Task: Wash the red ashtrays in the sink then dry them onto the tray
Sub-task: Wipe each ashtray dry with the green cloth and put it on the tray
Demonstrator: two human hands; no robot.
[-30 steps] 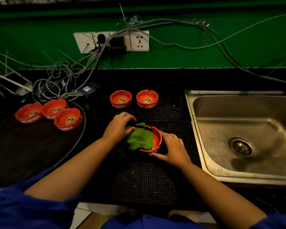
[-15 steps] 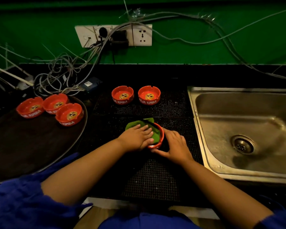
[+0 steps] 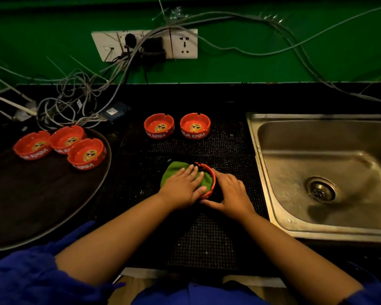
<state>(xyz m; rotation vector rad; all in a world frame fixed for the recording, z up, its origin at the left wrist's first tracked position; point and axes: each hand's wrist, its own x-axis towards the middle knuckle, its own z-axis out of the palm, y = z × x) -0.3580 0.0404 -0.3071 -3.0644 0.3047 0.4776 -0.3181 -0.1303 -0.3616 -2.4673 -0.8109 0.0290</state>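
While a second ago the cloth point(image 3: 174, 170) sat bunched at the ashtray's point(image 3: 210, 172) left with the red bowl showing, the left hand point(image 3: 182, 188) now lies flat, fingers spread, pressing the cloth down into the bowl. By my judgement, drying of this one is well under way. The right hand point(image 3: 231, 192) cups the ashtray's right side on the tabletop point(image 3: 207, 238), between tray point(image 3: 31, 205) and sink point(image 3: 317, 155). The tray, left, holds three ashtrays point(image 3: 86, 154); two ashtrays point(image 3: 159, 126) wait farther back. None is in the sink.

Three red ashtrays point(image 3: 85, 154) on tray point(image 3: 31, 205); ashtray pair point(image 3: 195, 126) beside steel sink point(image 3: 317, 150); sixth ashtray point(image 3: 212, 181) tilted under cloth point(image 3: 174, 172).
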